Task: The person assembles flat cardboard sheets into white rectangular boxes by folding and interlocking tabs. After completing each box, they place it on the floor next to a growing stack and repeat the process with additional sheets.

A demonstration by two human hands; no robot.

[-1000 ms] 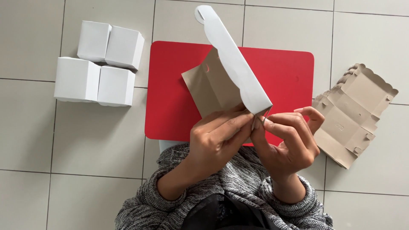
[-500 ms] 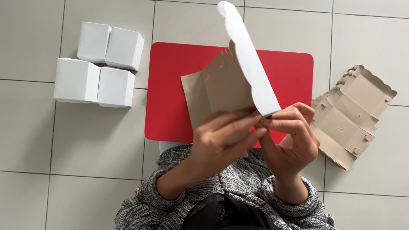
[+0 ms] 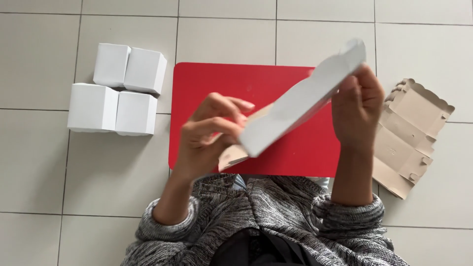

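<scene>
Right hand now raised higher, both it and left hand gripping the cardboard blank.

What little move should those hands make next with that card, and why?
Probably fold the next flap inward. The card blank is only partly shaped, held at each end by the left hand and right hand, while four finished boxes sit closed.

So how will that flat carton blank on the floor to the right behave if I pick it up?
The carton blank looks like thin, creased card, so it will probably feel light and bend along its folds. It lies flat on smooth tile, so it may slide when pushed, and an edge may be hard to catch. Its scalloped flaps could crumple.
</scene>
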